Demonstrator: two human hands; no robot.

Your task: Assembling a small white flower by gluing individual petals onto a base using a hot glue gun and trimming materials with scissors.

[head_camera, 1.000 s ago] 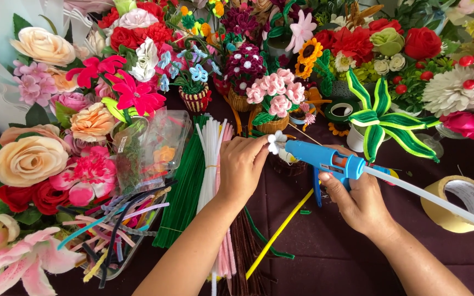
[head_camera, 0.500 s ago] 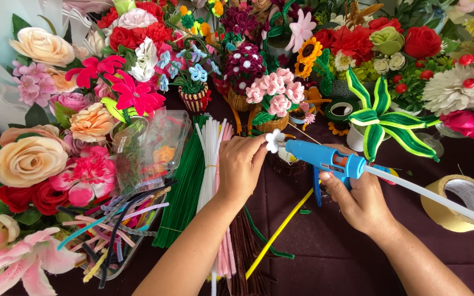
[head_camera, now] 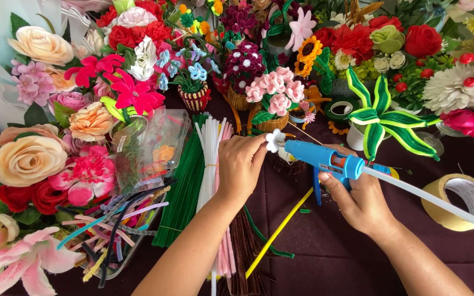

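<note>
Pinching a small white flower (head_camera: 274,140) in my left hand (head_camera: 241,167), I hold it at the nozzle of the blue glue gun (head_camera: 325,158), gripped in my right hand (head_camera: 357,200) above the dark tablecloth (head_camera: 325,257). Best to keep fingertips clear of the nozzle.

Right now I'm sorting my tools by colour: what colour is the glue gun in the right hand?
Blue: the glue gun in the right hand shows in the head view.

Left hand (head_camera: 241,164) fingertips pinched in a closed grip, right hand (head_camera: 357,194) wrapped shut, forearms converging
</note>
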